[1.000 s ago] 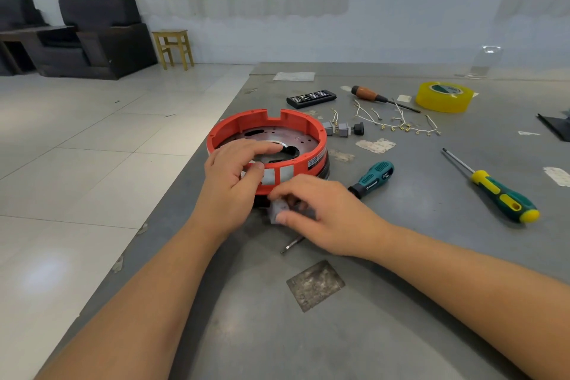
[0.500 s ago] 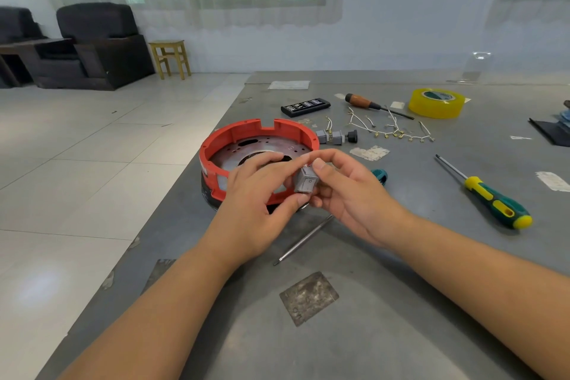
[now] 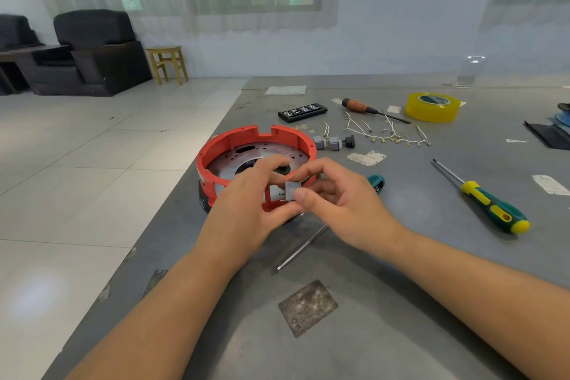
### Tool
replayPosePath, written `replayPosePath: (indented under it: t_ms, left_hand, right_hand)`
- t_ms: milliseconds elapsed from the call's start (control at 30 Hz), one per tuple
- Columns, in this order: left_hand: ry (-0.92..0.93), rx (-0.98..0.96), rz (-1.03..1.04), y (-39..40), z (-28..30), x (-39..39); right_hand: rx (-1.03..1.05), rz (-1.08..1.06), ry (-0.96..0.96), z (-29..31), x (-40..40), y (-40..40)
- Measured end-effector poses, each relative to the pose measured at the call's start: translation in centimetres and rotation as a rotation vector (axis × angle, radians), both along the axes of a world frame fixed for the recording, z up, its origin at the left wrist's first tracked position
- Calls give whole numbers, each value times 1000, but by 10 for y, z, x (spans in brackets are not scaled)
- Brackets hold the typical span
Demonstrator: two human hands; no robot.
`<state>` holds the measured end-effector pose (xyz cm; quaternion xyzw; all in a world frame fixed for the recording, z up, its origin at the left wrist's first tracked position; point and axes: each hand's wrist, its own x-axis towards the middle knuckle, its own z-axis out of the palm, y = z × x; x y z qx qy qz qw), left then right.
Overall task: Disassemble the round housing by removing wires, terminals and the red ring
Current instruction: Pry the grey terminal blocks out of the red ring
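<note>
The round housing with its red ring sits near the table's left edge, a metal plate inside it. In front of its near wall both hands hold a small grey terminal block. My right hand pinches the block between thumb and forefinger. My left hand has its fingers curled at the block's left side, where small metal pins stick out. Removed white wires with brass ends and grey terminal parts lie behind the housing.
A teal-handled screwdriver lies under my right hand, its shaft pointing toward me. A green-yellow screwdriver lies to the right. At the back are a wooden-handled screwdriver, yellow tape roll and black bit case. Table edge runs left.
The grey block was taken from the table in front of the housing and lifted. Both hands now hold it a little higher and farther right, over the housing's near wall.
</note>
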<state>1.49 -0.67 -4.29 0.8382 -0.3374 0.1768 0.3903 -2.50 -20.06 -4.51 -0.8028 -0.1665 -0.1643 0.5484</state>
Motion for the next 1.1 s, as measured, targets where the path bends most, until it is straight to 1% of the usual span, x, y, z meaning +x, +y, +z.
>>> replayPosePath:
  t_ms: [167, 267, 367, 467, 533, 600, 700, 867, 900, 967, 1033, 1100]
  left_hand:
    - [-151, 93, 31, 2, 6, 3]
    - [-158, 150, 4, 2, 6, 6]
    - [-162, 168, -20, 2, 4, 9]
    - [-186, 262, 23, 2, 3, 10]
    - [-208, 332, 92, 1, 1, 8]
    - [-201, 382, 159, 0, -1, 8]
    - [-176, 374, 212, 0, -2, 12]
    - [-145, 340, 301, 1, -3, 13]
    - [-147, 332, 314, 1, -5, 13]
    - [-154, 315, 339, -1, -7, 13]
    - [-161, 297, 358, -3, -9, 13]
    - [-169, 278, 371, -5, -11, 15]
  right_hand:
    - [73, 112, 169, 4, 2, -10]
    - [138, 212, 263, 7, 5, -18]
    - [177, 213, 288, 6, 8, -22]
    - [301, 213, 282, 8, 12, -22]
    - [332, 149, 245, 11, 15, -27]
    - [324, 28, 197, 14, 19, -36]
    - [330, -164, 169, 19, 25, -54]
    - [548, -358, 264, 26, 38, -94]
    - [552, -380, 292, 26, 42, -101]
    - [489, -416, 344, 25, 52, -108]
    - [358, -434, 359, 26, 67, -109]
    - [201, -435, 335, 32, 88, -106]
